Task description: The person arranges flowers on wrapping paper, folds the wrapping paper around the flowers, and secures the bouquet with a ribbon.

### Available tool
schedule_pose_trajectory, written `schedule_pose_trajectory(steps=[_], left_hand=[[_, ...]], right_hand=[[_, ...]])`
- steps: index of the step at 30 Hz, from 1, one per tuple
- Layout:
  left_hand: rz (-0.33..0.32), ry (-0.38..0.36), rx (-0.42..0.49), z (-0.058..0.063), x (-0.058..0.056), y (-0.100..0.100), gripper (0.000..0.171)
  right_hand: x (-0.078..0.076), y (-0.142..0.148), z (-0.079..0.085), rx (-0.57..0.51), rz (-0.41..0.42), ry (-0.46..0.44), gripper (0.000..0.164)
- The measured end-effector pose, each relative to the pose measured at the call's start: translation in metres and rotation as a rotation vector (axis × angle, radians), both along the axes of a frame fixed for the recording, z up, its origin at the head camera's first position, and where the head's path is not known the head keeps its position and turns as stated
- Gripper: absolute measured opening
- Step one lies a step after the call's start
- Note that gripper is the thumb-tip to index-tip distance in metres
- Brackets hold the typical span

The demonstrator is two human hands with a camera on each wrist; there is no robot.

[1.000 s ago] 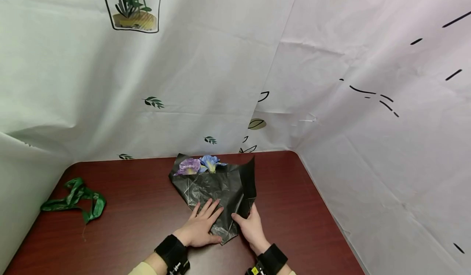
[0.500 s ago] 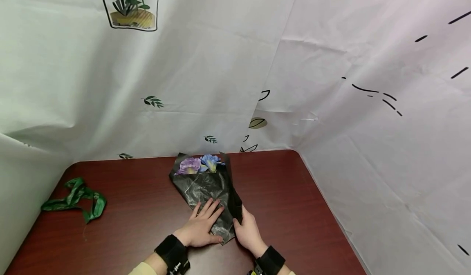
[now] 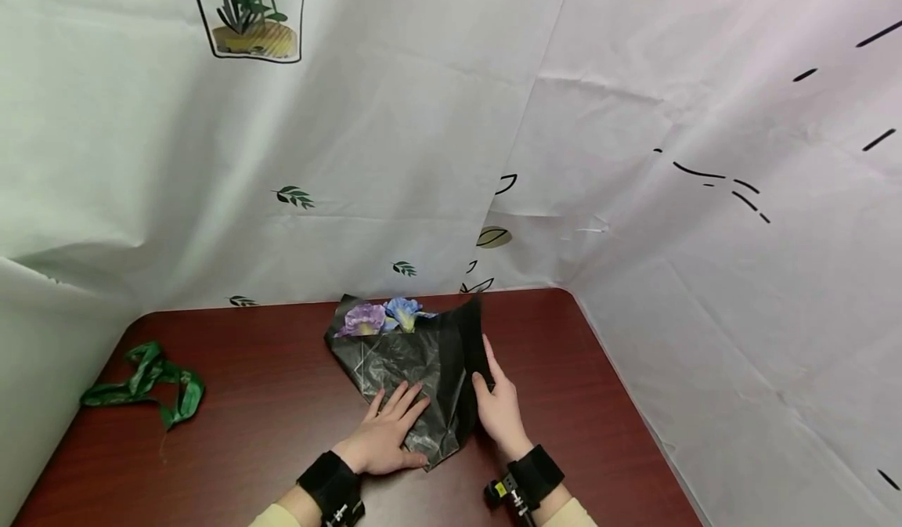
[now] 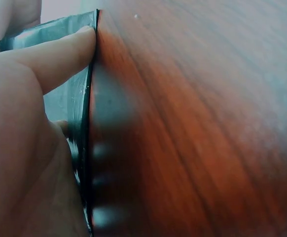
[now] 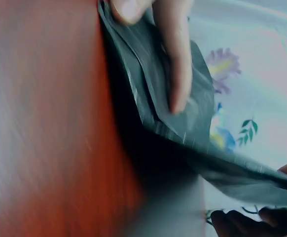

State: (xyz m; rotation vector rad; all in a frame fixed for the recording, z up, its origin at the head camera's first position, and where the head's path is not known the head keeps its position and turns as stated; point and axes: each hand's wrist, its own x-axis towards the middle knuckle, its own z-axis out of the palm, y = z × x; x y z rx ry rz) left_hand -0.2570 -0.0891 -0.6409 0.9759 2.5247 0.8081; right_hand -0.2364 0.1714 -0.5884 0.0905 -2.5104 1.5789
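While the left hand (image 3: 380,439) presses, fingers spread, on the lower part of the black wrapping paper (image 3: 384,355), the right hand (image 3: 502,411) pinches the raised flap (image 3: 461,347) on its right side between thumb and fingers. The paper lies on the reddish-brown table (image 3: 585,433), its wide top at the middle of the far edge, where a purple flower (image 3: 363,319) and an iris-like blue flower (image 3: 403,313) show side by side. A green ribbon (image 3: 185,395) lies loosely looped near the left edge, towards the far left corner
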Motion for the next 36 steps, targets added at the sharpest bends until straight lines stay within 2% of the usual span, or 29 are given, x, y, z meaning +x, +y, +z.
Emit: schedule_pose_trajectory(steps=[5,8,13,20,26,29,36], left_hand=[[-0.003,0.016,-0.008,-0.001,0.001,0.000,0.098],[0.003,0.025,-0.010,-0.001,0.001,0.000,0.099],[0.002,0.038,-0.027,-0.001,-0.001,0.000,0.099],[-0.013,0.034,-0.041,-0.001,-0.002,-0.001,0.099],[-0.020,0.037,-0.024,-0.002,-0.004,-0.001,0.098],[-0.019,0.029,-0.023,-0.002,-0.004,0.000,0.098],[-0.010,0.018,-0.068,0.003,-0.002,0.000,0.092]], right_hand=[[0.000,0.004,-0.004,0.191,0.102,0.046,0.067],[0.003,0.003,-0.008,0.287,0.148,0.022,0.067],[0.009,0.004,-0.012,0.350,0.184,-0.031,0.070],[0.010,0.009,-0.013,0.328,0.125,-0.039,0.062],[0.007,0.009,-0.012,0.363,0.060,-0.060,0.048],[0.007,0.008,-0.011,0.398,0.061,-0.064,0.043],[0.007,0.008,-0.011,0.549,0.137,-0.062,0.035]])
